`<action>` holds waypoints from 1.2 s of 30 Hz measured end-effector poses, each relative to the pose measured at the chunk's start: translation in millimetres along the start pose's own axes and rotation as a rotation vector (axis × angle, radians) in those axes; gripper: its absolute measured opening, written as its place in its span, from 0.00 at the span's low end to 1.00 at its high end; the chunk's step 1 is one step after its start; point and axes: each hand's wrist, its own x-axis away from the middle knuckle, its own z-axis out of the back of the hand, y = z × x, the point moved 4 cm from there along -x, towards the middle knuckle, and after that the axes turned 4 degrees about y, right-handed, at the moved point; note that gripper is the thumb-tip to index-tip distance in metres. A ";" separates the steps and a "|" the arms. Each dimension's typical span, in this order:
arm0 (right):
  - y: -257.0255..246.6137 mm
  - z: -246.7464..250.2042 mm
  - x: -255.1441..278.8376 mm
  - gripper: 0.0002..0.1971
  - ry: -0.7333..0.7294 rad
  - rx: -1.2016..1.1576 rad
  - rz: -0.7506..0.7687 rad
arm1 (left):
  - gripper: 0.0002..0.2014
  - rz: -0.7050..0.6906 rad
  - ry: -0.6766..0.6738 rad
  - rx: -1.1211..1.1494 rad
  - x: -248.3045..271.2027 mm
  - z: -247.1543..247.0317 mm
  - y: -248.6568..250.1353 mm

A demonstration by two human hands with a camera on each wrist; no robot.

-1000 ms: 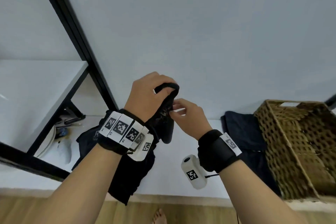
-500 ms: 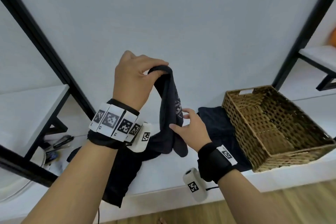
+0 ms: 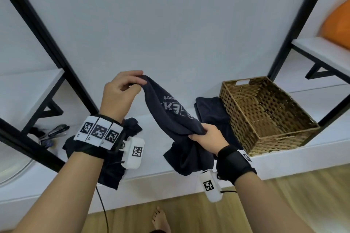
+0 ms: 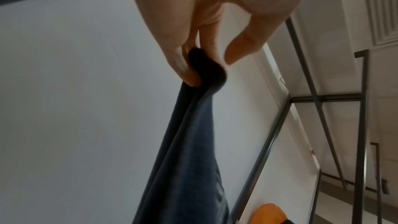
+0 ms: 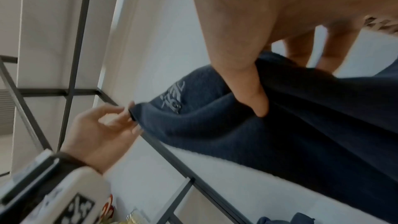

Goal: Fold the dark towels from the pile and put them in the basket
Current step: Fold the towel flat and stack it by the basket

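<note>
Both hands hold a dark towel (image 3: 176, 117) up above the shelf (image 3: 155, 168): left hand (image 3: 119, 94) pinches its upper end, right hand (image 3: 208, 139) grips lower down. Right of it lies another dark towel (image 3: 210, 111), touching an empty wicker basket (image 3: 265, 113).

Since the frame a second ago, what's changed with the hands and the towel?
The hands have drawn apart: the left hand keeps its pinch on one end of the dark navy towel with pale lettering, while the right hand slid down to grip it lower, stretching it out. The woven wicker basket holds no towel, as before; the dark pile beside it is unchanged.
</note>
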 end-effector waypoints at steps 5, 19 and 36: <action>28.5 -13.7 11.0 0.03 -0.215 0.147 -0.118 | 0.15 0.244 -0.032 -0.199 30.2 -5.4 -59.6; 92.3 -27.1 66.9 0.12 -0.595 0.420 -0.414 | 0.12 0.836 -0.792 -0.736 138.3 1.4 -202.7; 109.4 -20.4 13.4 0.14 -0.143 0.051 -0.243 | 0.08 0.566 -0.099 -0.560 92.7 14.0 -210.7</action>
